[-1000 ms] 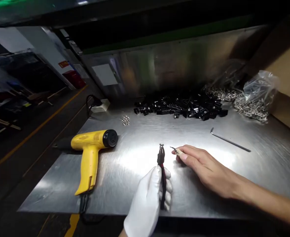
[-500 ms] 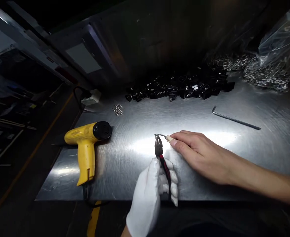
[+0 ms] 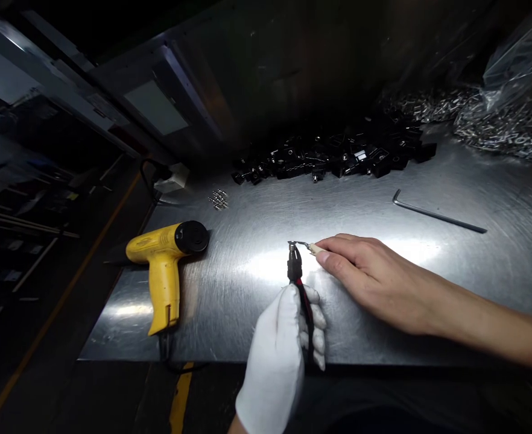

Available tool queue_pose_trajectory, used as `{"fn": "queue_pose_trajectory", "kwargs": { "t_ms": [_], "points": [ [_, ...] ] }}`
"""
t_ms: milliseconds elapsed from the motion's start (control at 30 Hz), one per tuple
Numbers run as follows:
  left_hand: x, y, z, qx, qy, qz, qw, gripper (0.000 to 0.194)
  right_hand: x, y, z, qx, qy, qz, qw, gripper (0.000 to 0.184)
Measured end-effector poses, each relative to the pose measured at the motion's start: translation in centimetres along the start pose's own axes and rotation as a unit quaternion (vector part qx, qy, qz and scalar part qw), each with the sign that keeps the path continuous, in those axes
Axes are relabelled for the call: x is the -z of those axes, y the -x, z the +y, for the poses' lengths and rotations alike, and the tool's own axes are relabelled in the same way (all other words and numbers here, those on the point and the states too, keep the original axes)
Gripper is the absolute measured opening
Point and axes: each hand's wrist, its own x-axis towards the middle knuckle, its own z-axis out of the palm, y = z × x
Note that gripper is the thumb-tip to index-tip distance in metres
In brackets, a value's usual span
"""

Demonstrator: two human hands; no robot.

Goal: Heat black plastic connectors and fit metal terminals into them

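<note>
My left hand [image 3: 275, 355], in a white glove, is wrapped round pliers [image 3: 295, 268] with red and black handles. Their jaws point away from me and grip a small metal part [image 3: 292, 246]. My bare right hand [image 3: 365, 274] comes in from the right, pinching a bent-tipped tool with a cream handle [image 3: 315, 248]. Its thin metal tip [image 3: 303, 243] reaches left to the top of the metal part; whether it touches is too small to tell. The fingers of my right hand hide most of the handle.
A yellow heat gun [image 3: 164, 259] lies on the metal table [image 3: 230, 313] at left. Behind are a small group of metal pins [image 3: 218, 199], a heap of black parts [image 3: 338, 160] and a clear bag of metal pieces [image 3: 501, 129]. A hex key [image 3: 438, 214] lies at right.
The whole view has shifted slightly, so the table things appear a little further right. The pliers are turned slightly and stand more upright. Both hands keep their holds.
</note>
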Motion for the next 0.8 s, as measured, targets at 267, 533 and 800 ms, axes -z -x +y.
{"fn": "queue_pose_trajectory", "kwargs": {
  "t_ms": [267, 533, 800],
  "points": [
    [-0.24, 0.12, 0.33, 0.009, -0.016, 0.007, 1.0, 0.052, 0.2, -0.01, 0.36, 0.003, 0.015, 0.003, 1.0, 0.041],
    [-0.46, 0.3, 0.58, 0.013, -0.009, 0.002, 1.0, 0.048, 0.3, -0.24, 0.5, 0.01, 0.007, 0.001, 1.0, 0.043],
    [-0.19, 0.41, 0.36, -0.01, -0.026, -0.016, 0.999, 0.047, 0.63, -0.18, 0.47, 0.005, -0.004, -0.019, 1.0, 0.043]
  ]
}}
